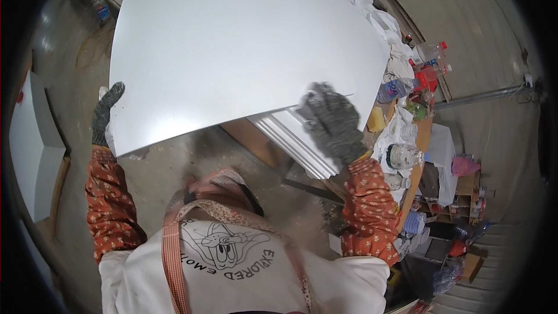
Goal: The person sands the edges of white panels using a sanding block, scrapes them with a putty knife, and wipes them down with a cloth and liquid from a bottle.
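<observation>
A large smooth white panel (232,52) fills the space in front of me, its near edge running slantwise above my lap. My left hand (106,115), in a dark grey-green knit glove, grips the panel's left edge near its front corner. Over the panel's right front part is my right hand (331,122), gloved the same way and blurred by motion. Its fingers are smeared, so whether it holds anything is unclear. A thin dark line shows on the panel beside it. Ribbed white strips (299,142) lie below the near edge, partly behind my right hand.
On the right, a bench (419,166) carries plastic bottles (398,89), white cloths or bags (375,14) and a yellow block (376,119). A cluttered shelf (465,186) stands farther right. Another white panel (38,145) is at the far left. Dark metal framing (256,160) runs under the panel.
</observation>
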### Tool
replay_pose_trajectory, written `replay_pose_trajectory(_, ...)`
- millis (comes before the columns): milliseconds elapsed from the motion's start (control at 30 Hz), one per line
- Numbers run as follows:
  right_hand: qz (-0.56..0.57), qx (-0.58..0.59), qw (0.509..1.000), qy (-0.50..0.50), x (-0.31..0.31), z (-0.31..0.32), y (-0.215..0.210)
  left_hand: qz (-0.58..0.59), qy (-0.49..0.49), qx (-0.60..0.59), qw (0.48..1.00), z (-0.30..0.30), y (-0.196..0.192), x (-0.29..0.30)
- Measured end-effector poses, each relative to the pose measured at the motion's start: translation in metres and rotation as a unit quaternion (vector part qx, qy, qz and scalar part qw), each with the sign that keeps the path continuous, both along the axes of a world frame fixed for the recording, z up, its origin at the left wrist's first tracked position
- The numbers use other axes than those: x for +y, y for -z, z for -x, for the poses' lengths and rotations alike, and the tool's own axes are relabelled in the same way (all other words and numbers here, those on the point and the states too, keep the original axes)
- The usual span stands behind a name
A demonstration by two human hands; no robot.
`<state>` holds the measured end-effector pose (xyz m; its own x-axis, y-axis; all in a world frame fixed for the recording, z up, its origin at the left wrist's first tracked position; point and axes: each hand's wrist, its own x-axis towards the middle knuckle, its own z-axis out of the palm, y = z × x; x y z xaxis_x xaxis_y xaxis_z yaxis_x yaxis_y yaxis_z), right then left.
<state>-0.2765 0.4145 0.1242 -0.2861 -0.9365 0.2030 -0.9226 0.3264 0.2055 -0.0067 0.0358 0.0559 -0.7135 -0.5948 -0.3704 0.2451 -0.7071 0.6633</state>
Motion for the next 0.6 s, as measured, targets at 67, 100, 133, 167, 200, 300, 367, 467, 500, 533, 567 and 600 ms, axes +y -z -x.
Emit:
replay_pose_trajectory(67,-0.007,-0.015,0.998,-0.066,-0.012,-0.008,0.000,-0.033,0.018,0.006,0.999,0.001,-0.014,0.006)
replay_pose_trajectory(100,0.001,-0.028,0.995,-0.095,-0.010,-0.007,0.003,-0.033,0.012,0.005,0.999,0.000,-0.009,0.006)
replay_pose_trajectory(133,0.002,-0.029,0.994,-0.101,-0.006,-0.001,0.004,0.017,-0.003,-0.009,1.000,-0.004,-0.001,0.000)
replay_pose_trajectory(167,0.022,-0.051,0.993,-0.106,0.004,0.012,0.006,0.067,-0.020,-0.026,0.997,-0.006,0.002,-0.003)
replay_pose_trajectory(200,0.042,-0.074,0.990,-0.111,0.008,0.021,0.008,0.069,-0.028,-0.030,0.997,-0.007,-0.001,-0.002)
replay_pose_trajectory(300,0.005,0.004,0.996,-0.094,0.011,0.022,0.007,0.098,-0.060,-0.062,0.991,0.000,-0.007,0.005)
replay_pose_trajectory(367,0.014,0.014,0.995,-0.094,0.005,0.014,0.002,0.048,-0.073,-0.032,0.996,0.000,-0.003,0.001)
replay_pose_trajectory(467,0.063,-0.002,0.991,-0.121,0.001,0.011,0.014,0.032,-0.036,-0.004,0.999,-0.004,0.000,-0.005)
replay_pose_trajectory(500,0.062,-0.002,0.991,-0.121,0.006,0.008,0.012,0.030,-0.010,-0.006,0.999,-0.002,-0.005,0.000)
replay_pose_trajectory(533,0.014,-0.003,0.994,-0.112,0.000,0.003,0.003,0.046,-0.035,-0.008,0.998,-0.001,-0.007,0.005)
replay_pose_trajectory(567,-0.033,-0.002,0.994,-0.101,-0.003,-0.001,-0.001,0.052,-0.040,-0.009,0.998,-0.004,0.000,-0.002)
replay_pose_trajectory(600,0.073,0.016,0.987,-0.141,-0.008,0.011,0.010,0.046,-0.048,-0.005,0.998,-0.008,0.013,-0.016)
